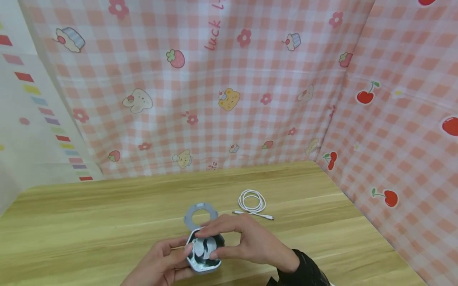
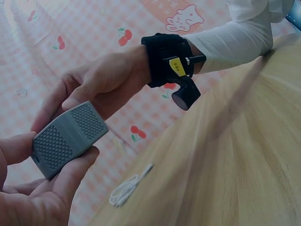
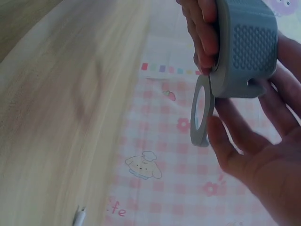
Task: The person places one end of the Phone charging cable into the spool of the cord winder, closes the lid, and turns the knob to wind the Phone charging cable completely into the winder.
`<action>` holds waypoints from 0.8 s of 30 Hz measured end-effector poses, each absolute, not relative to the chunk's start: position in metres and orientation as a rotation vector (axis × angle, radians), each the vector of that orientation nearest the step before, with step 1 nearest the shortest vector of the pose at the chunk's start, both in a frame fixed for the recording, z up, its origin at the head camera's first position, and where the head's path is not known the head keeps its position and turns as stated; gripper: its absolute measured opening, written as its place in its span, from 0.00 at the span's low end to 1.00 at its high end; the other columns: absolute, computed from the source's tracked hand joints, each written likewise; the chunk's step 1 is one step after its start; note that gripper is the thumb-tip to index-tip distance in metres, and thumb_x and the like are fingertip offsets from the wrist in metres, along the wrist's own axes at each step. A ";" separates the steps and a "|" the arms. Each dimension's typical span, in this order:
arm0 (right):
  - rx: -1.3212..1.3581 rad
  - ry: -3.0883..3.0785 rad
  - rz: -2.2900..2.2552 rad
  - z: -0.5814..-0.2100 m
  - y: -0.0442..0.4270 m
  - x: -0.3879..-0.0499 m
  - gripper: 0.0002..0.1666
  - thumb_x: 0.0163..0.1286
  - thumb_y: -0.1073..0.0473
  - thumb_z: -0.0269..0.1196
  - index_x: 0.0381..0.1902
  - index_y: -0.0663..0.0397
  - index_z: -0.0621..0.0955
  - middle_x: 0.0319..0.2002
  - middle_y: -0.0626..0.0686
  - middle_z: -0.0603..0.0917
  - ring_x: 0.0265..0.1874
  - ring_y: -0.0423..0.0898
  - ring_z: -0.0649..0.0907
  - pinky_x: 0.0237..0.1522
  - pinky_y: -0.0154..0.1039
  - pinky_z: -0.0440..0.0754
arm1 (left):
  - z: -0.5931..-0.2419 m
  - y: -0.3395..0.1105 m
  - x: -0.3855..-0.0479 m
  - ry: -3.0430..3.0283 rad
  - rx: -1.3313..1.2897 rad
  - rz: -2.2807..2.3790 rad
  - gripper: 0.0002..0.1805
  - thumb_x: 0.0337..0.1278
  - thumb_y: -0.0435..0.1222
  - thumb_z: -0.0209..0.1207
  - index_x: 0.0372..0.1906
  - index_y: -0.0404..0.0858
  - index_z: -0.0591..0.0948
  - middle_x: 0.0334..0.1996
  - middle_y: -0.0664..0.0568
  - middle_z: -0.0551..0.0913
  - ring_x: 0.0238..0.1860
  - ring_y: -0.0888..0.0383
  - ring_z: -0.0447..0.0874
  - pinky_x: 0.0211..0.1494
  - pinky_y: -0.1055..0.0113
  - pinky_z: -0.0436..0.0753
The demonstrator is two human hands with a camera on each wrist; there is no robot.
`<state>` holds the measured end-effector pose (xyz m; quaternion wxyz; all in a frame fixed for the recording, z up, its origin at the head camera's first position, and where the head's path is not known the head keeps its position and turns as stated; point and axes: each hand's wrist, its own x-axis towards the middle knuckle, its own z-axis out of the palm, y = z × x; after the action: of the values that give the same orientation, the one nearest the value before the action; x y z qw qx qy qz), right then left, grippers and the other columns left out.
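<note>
In the head view, a small grey many-sided case (image 1: 204,268) has a shiny, dark and silvery inside with pale rounded shapes. Its ring-shaped lid (image 1: 189,221) is swung back on the far side. My left hand (image 1: 165,260) grips the case from the left, thumb on the near rim. From the right, my right hand (image 1: 247,240) spans the opening, with index finger and thumb on the rim and inside. Dimpled grip panels on the case (image 2: 70,136) show in the left wrist view. What lies under my right fingers is partly hidden.
A coiled white cable (image 1: 252,190) with a plug at each end lies on the wooden table (image 1: 107,222), right of the lid. Pink checked cloth (image 1: 200,131) hangs behind the table and along its right side.
</note>
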<state>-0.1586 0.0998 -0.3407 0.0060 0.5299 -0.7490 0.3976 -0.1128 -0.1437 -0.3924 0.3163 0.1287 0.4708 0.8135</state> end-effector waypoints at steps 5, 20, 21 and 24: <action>1.505 -2.288 1.198 -0.343 0.095 -0.150 0.23 0.58 0.52 0.70 0.53 0.48 0.83 0.50 0.45 0.86 0.53 0.39 0.81 0.54 0.34 0.80 | -0.392 -0.143 -0.113 1.298 0.312 2.169 0.36 0.74 0.37 0.45 0.70 0.18 0.42 0.63 0.35 0.71 0.59 0.51 0.78 0.61 0.59 0.77; 1.192 -2.326 1.040 -0.350 0.082 -0.133 0.29 0.54 0.47 0.72 0.54 0.47 0.81 0.46 0.42 0.83 0.45 0.36 0.77 0.48 0.29 0.79 | -0.392 -0.143 -0.113 1.394 0.239 2.205 0.37 0.74 0.38 0.46 0.70 0.18 0.43 0.63 0.35 0.72 0.57 0.53 0.80 0.60 0.61 0.78; 1.200 -2.331 1.048 -0.348 0.083 -0.133 0.30 0.54 0.47 0.72 0.55 0.46 0.80 0.47 0.42 0.82 0.46 0.36 0.77 0.49 0.29 0.79 | -0.393 -0.144 -0.113 1.395 0.250 2.207 0.37 0.74 0.38 0.46 0.70 0.18 0.43 0.63 0.36 0.73 0.57 0.53 0.80 0.60 0.61 0.78; 1.243 -2.324 1.075 -0.341 0.090 -0.136 0.34 0.52 0.49 0.74 0.58 0.44 0.78 0.49 0.42 0.81 0.49 0.36 0.77 0.52 0.31 0.79 | -0.395 -0.147 -0.115 1.376 0.282 2.220 0.34 0.74 0.36 0.44 0.70 0.18 0.45 0.61 0.40 0.76 0.57 0.54 0.80 0.60 0.61 0.78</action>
<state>-0.1363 0.0901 -0.3411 0.1471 0.4319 -0.8077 0.3735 -0.1146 -0.1470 -0.3948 0.2545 0.1037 0.5066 0.8172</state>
